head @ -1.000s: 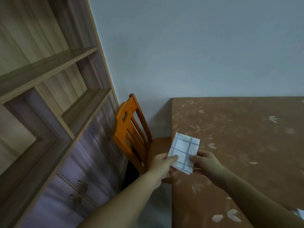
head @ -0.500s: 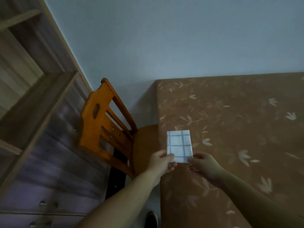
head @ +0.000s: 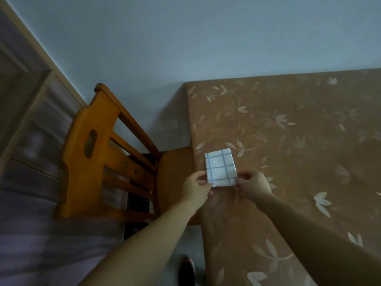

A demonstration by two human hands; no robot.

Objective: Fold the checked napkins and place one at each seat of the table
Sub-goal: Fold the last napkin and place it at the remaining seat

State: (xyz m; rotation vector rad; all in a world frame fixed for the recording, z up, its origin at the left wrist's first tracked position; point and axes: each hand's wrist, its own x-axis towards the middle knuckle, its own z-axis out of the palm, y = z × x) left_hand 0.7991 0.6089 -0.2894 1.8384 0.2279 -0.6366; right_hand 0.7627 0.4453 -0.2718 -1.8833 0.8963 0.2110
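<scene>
Both of my hands are on one folded checked napkin [head: 220,167], seen from the head camera as it looks down along my forearms. My left hand [head: 195,187] pinches the napkin's near left corner between thumb and fingers. My right hand [head: 254,185] pinches the near right corner the same way, so each hand is closed on the cloth and neither is free. The napkin is a small white rectangle crossed by thin blue lines, held flat with its far edge pointing away from me. It sits over the table [head: 299,141], just inside the table's left edge, and I cannot tell whether its underside touches the tabletop or hangs a little above it. The table is covered in brown with a pale leaf pattern, and its far edge meets the pale blue wall [head: 185,38]. Just beside the table's left edge stands an orange wooden chair [head: 99,162], its round seat tucked against that edge right next to the napkin and its slatted back turned away from the table. Farther to the left of the table, past the chair, is a wooden cabinet [head: 31,120], blurred. On the floor by the table's near left side, the toe of a dark shoe [head: 187,269] shows between my arms.
</scene>
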